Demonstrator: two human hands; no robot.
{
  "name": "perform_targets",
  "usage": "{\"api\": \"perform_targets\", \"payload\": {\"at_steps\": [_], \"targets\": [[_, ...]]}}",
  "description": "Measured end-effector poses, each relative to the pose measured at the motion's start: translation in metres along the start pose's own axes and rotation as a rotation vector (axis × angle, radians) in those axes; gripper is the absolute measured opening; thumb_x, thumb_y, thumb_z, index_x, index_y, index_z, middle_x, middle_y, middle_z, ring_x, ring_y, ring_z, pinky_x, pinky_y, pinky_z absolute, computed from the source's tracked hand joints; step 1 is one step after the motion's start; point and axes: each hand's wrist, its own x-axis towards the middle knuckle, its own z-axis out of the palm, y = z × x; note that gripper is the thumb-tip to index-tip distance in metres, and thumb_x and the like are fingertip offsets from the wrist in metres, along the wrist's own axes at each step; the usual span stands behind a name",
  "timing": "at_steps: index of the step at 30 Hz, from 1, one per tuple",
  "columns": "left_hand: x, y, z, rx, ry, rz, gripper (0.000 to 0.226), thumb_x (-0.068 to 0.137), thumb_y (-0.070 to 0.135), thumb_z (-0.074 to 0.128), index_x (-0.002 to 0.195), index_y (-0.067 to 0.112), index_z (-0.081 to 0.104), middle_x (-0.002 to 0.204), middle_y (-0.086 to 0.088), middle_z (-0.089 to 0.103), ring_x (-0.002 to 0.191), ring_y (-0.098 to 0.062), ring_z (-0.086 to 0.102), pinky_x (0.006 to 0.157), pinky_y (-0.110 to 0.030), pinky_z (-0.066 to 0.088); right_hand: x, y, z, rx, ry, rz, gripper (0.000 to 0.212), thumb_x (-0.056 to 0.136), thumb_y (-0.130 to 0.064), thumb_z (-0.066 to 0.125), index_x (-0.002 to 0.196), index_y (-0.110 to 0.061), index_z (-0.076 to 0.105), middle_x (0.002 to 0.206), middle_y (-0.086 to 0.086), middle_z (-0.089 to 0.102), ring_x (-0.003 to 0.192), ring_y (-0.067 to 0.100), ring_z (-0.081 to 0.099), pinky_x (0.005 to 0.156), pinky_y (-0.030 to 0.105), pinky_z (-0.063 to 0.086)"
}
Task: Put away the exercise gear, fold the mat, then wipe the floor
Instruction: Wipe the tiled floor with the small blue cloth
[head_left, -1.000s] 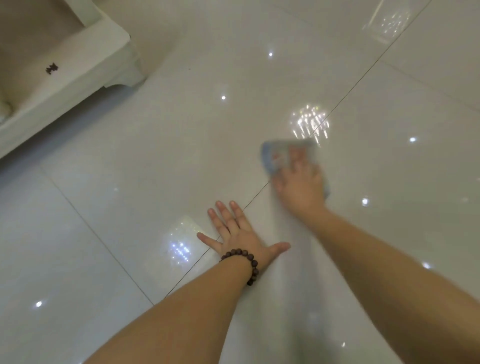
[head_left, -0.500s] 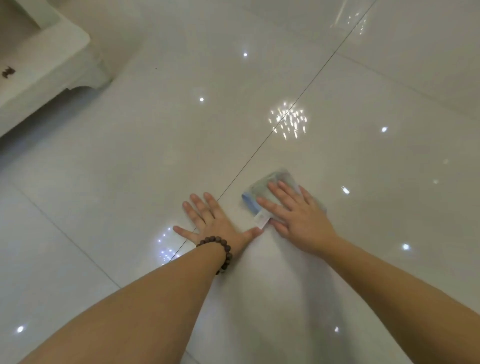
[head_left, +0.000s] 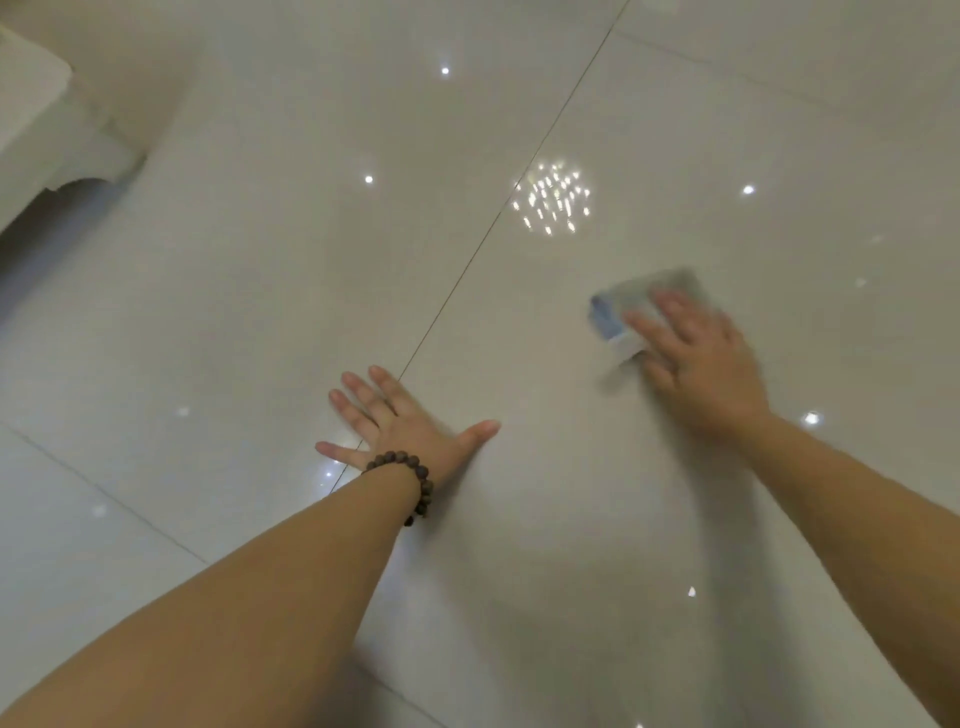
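A folded blue-grey cloth (head_left: 628, 301) lies flat on the glossy white tiled floor (head_left: 260, 291), right of centre. My right hand (head_left: 696, 358) presses on it with straight, spread fingers; hand and cloth are blurred by motion. My left hand (head_left: 400, 423) rests flat on the floor with fingers spread, across a tile joint, a dark bead bracelet (head_left: 410, 478) on its wrist. The cloth's near part is hidden under my right palm.
A white piece of furniture with a curved foot (head_left: 67, 156) stands at the far left. Dark grout lines cross the tiles, and ceiling lights (head_left: 553, 200) reflect in the floor.
My right hand slid the cloth back toward me beside my left hand, then out to the right. My left hand stayed planted on the floor.
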Motion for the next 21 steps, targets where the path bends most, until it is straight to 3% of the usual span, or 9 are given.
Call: {"api": "perform_targets", "payload": {"at_steps": [3,5,6,8,11,13,16,18,21], "targets": [[0.003,-0.002,-0.001,-0.006,0.019,0.006,0.149,0.051,0.096,0.048,0.144,0.012,-0.033,0.151,-0.013,-0.039,0.138,-0.034,-0.037,0.104,-0.071,-0.012,0.001,0.048,-0.022,0.135,0.084,0.893,0.054,0.095,-0.043,0.033,0.145,-0.024,0.036,0.158,0.007,0.018,0.146,0.023,0.012,0.116,0.049,0.010],[0.005,-0.002,0.000,0.002,0.028,0.006,0.150,0.050,0.097,0.047,0.144,0.012,-0.032,0.152,-0.014,-0.038,0.138,-0.034,-0.036,0.105,-0.072,-0.011,0.005,0.006,-0.016,0.149,0.097,1.038,0.049,0.096,-0.037,0.039,0.143,-0.023,0.040,0.158,0.007,0.017,0.146,0.022,0.010,0.116,0.049,0.009],[0.004,-0.001,0.000,0.003,0.030,0.007,0.150,0.049,0.098,0.046,0.145,0.012,-0.032,0.152,-0.014,-0.037,0.139,-0.034,-0.036,0.105,-0.072,-0.010,0.003,-0.026,-0.009,0.147,0.123,0.920,0.049,0.095,-0.035,0.042,0.142,-0.024,0.042,0.157,0.008,0.021,0.145,0.023,0.015,0.115,0.049,0.011],[0.003,-0.002,0.001,-0.003,0.037,0.011,0.150,0.048,0.098,0.045,0.146,0.012,-0.030,0.152,-0.014,-0.036,0.140,-0.035,-0.034,0.105,-0.073,-0.008,-0.014,-0.088,0.008,0.124,0.152,0.459,0.050,0.089,-0.035,0.045,0.138,-0.026,0.048,0.151,0.010,0.036,0.140,0.026,0.031,0.110,0.051,0.022],[0.000,-0.002,-0.001,0.000,0.051,0.019,0.148,0.050,0.097,0.046,0.147,0.012,-0.029,0.153,-0.014,-0.035,0.141,-0.035,-0.031,0.106,-0.072,-0.006,-0.048,-0.116,0.016,0.053,-0.042,-0.085,0.051,0.087,-0.044,0.042,0.137,-0.036,0.046,0.150,0.003,0.039,0.139,0.022,0.034,0.108,0.048,0.028],[-0.003,-0.003,-0.001,-0.005,0.068,0.018,0.146,0.052,0.096,0.047,0.147,0.012,-0.027,0.154,-0.013,-0.034,0.141,-0.035,-0.031,0.105,-0.072,-0.007,-0.048,-0.094,0.009,0.081,-0.087,-0.121,0.052,0.085,-0.048,0.043,0.135,-0.039,0.048,0.149,0.001,0.040,0.138,0.020,0.036,0.104,0.047,0.033],[-0.004,-0.003,-0.001,-0.064,0.066,0.016,0.137,0.060,0.092,0.045,0.148,0.014,-0.025,0.155,-0.011,-0.032,0.142,-0.032,-0.030,0.105,-0.071,-0.010,-0.050,-0.068,-0.010,0.064,-0.053,0.037,0.052,0.083,-0.043,0.052,0.135,-0.035,0.050,0.150,0.005,0.037,0.136,0.024,0.037,0.098,0.044,0.035],[-0.006,-0.007,-0.002,-0.134,0.084,0.042,0.122,0.073,0.083,0.045,0.151,0.016,-0.020,0.157,-0.009,-0.029,0.144,-0.028,-0.028,0.108,-0.069,-0.010,-0.057,-0.049,-0.021,0.043,-0.091,0.201,0.062,0.083,-0.045,0.057,0.142,-0.036,0.038,0.156,0.004,0.023,0.140,0.026,0.026,0.100,0.043,0.028],[-0.015,-0.026,-0.001,-0.255,0.201,0.108,0.100,0.087,0.065,0.047,0.154,0.016,-0.008,0.161,-0.006,-0.016,0.147,-0.021,-0.018,0.115,-0.060,-0.006,-0.065,-0.021,-0.035,-0.056,-0.031,0.270,0.076,0.079,-0.062,0.045,0.147,-0.044,0.016,0.160,0.000,0.001,0.145,0.026,0.006,0.109,0.051,0.016]]}}
